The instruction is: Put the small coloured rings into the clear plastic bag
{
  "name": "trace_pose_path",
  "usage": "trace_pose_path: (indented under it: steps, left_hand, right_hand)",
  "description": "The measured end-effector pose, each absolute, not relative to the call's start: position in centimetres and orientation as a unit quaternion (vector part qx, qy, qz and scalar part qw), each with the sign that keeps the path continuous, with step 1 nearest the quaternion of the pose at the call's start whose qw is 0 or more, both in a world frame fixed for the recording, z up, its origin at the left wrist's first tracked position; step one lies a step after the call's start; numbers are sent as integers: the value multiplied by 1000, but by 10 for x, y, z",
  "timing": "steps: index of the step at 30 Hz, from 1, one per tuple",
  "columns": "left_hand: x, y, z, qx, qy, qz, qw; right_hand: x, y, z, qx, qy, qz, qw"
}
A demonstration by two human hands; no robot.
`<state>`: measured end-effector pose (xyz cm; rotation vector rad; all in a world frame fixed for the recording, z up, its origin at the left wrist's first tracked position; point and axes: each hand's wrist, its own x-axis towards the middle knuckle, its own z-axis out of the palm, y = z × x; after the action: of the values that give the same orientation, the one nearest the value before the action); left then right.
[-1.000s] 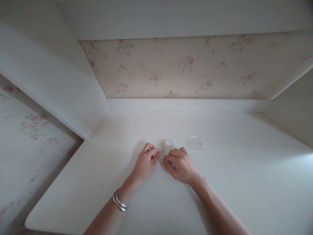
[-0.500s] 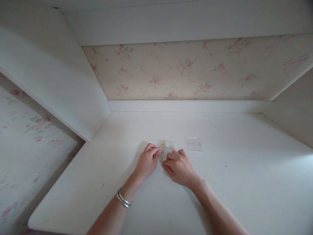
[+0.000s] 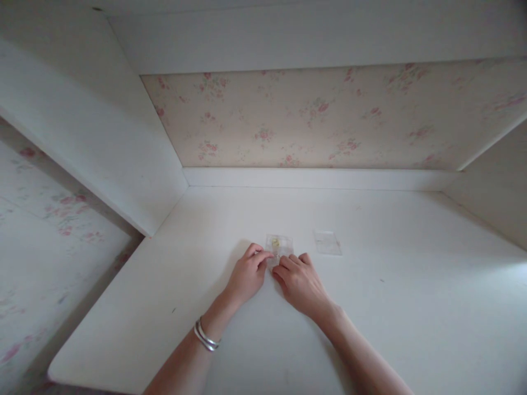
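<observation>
- Mid-desk, head view: I see the left hand (image 3: 247,274) and right hand (image 3: 300,281) side by side on the white desk (image 3: 411,307), fingertips pinching the near edge of a small clear packet (image 3: 280,245) w/ sth yellowish inside.
- Packet lies flat, about centre of desk, well back from the front edge.
- Second clear packet (image 3: 328,242) near, to the right, untouched.
- Silver bangles (image 3: 205,336) on left wrist.
- Floral wallpaper (image 3: 321,115) behind desk's back edge.

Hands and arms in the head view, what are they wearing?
Both forearms are bare, with no sleeves or gloves in view. The left hand has a pair of thin silver bangles stacked at the wrist. The right hand wears nothing that shows: no watch, and rings are too small to tell.
</observation>
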<state>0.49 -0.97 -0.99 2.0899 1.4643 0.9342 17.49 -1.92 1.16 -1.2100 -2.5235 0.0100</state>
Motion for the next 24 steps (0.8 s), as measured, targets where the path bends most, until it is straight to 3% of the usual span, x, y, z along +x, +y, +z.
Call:
trace_pose_path:
  steps: [9,17,24]
  left_hand:
    - [5,-10,-9,749,527,338,216]
    - [5,-13,-5,757,506,339,234]
    - [6,-15,-3,764,497,336,236]
  right_hand:
    - [172,-24,10,-420,-897,-26,135]
    - [184,-12,12,-480,-844,10,241]
    - [180,-6,3,-504,-823,32,261]
